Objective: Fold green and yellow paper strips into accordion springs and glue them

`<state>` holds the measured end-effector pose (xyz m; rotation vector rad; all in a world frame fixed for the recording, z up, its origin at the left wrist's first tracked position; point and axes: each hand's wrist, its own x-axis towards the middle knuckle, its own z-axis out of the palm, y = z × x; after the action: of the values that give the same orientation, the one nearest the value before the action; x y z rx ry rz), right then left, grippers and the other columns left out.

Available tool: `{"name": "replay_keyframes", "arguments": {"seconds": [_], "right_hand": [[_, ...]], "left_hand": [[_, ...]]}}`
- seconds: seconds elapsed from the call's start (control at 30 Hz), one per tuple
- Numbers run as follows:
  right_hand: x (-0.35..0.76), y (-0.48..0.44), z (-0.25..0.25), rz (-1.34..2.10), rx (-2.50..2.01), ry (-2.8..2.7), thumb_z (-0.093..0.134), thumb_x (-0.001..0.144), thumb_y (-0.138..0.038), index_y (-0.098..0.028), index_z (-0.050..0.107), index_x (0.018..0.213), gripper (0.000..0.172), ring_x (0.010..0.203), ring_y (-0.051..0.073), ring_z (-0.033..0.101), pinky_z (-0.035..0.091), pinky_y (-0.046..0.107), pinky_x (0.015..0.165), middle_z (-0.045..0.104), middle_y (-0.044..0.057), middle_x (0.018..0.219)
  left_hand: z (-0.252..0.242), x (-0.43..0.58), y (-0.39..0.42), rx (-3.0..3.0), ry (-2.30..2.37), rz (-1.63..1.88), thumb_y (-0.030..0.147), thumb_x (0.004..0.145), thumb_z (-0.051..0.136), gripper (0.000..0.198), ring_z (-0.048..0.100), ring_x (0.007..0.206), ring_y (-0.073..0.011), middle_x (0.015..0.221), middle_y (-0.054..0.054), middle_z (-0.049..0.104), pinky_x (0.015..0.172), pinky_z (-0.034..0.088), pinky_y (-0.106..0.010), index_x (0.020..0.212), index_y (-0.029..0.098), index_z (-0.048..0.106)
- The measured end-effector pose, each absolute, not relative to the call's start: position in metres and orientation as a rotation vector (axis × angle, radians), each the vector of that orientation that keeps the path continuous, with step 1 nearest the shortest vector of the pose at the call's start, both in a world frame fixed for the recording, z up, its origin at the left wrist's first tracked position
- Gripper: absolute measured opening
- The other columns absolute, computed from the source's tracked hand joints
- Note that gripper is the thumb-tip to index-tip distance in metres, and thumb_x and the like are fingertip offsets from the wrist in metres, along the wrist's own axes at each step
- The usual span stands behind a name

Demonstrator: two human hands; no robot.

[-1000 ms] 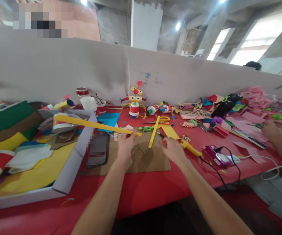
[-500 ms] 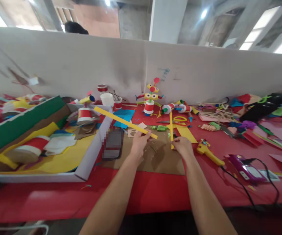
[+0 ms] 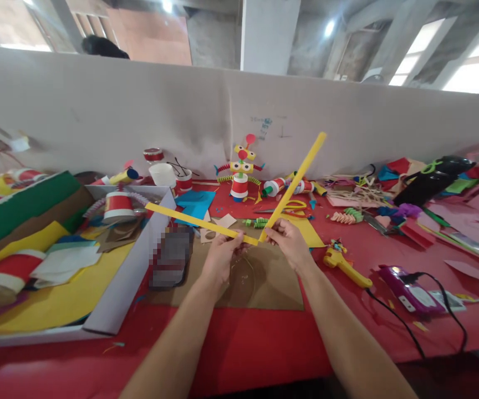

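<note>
Yellow strips (image 3: 193, 220) — presumably light, bendable, best held near an end — are pinched singly by left hand (image 3: 219, 259) and right hand (image 3: 289, 243), towards the cardboard's (image 3: 275, 285) far edge.

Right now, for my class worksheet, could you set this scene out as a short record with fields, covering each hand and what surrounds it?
Left hand: holds a long, flat yellow strip near one end
Right hand: holds a second long, flat yellow strip near its lower end
Strip ends: close together; contact unclear
Under hands: flat brown cardboard sheet on a red table covering
Beyond: standing red, white and yellow figure
Left side: open white-walled box
Right side: yellow tool with black cord; purple box-shaped device
</note>
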<state>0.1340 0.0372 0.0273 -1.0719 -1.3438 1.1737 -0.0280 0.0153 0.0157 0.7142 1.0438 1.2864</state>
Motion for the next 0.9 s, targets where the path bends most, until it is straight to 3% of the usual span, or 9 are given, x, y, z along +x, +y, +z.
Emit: {"name": "replay_keyframes", "arguments": {"seconds": [0.37, 0.67, 0.9], "right_hand": [[0.133, 0.031, 0.026, 1.273, -1.073, -1.244, 0.065, 0.068, -0.039, -0.018, 0.055, 0.074, 0.024, 0.054, 0.007, 0.044, 0.036, 0.021, 0.051, 0.051, -0.004, 0.064], [0.134, 0.032, 0.023, 1.275, -1.091, -1.327, 0.066, 0.067, -0.039, -0.018, 0.056, 0.076, 0.026, 0.060, 0.011, 0.055, 0.040, 0.021, 0.053, 0.059, -0.001, 0.066], [0.133, 0.032, 0.022, 1.294, -1.070, -1.312, 0.067, 0.066, -0.039, -0.018, 0.056, 0.076, 0.026, 0.059, 0.011, 0.057, 0.046, 0.023, 0.054, 0.061, -0.001, 0.066]], "left_hand": [[0.020, -0.018, 0.007, 0.687, 1.033, 1.258, 0.029, 0.064, 0.070, 0.024, 0.061, 0.063, -0.0111, 0.070, -0.002, 0.065, 0.062, 0.047, -0.023, 0.081, 0.015, 0.062], [0.025, -0.017, 0.004, 0.650, 0.957, 1.240, 0.023, 0.066, 0.070, 0.020, 0.061, 0.060, -0.0114, 0.068, -0.003, 0.065, 0.059, 0.047, -0.022, 0.080, 0.014, 0.061], [0.023, -0.018, 0.005, 0.649, 0.940, 1.248, 0.024, 0.066, 0.070, 0.019, 0.060, 0.059, -0.0103, 0.068, -0.001, 0.064, 0.057, 0.044, -0.021, 0.080, 0.015, 0.060]]}}
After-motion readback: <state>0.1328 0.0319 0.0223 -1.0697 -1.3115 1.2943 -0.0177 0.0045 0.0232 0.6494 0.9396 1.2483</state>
